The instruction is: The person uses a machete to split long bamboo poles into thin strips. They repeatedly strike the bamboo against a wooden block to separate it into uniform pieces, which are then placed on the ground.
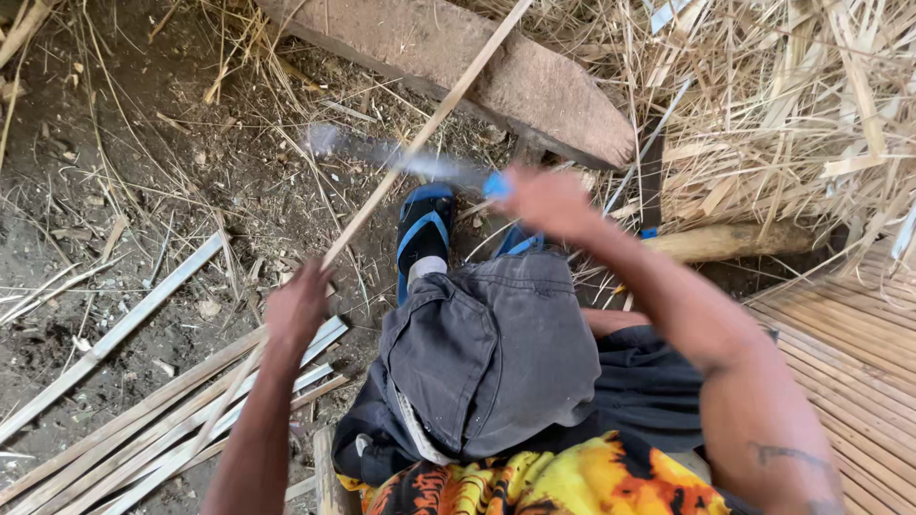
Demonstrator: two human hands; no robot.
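Both hands were clamped: the left hand point(298, 307) on a long, light, springy strip point(401, 162), the right hand point(549, 202) at three o'clock on a knife point(401, 157).

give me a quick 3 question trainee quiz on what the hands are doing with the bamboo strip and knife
1. True or false: the left hand grips a long bamboo strip.
2. What does the right hand hold?
A. a hammer
B. a knife with a blue handle
C. a rope
3. Fill in: cut strips lie piled on the dirt ground to the person's ____ side.

Key
1. True; the strip runs up from that hand across the blurred blade.
2. B
3. left
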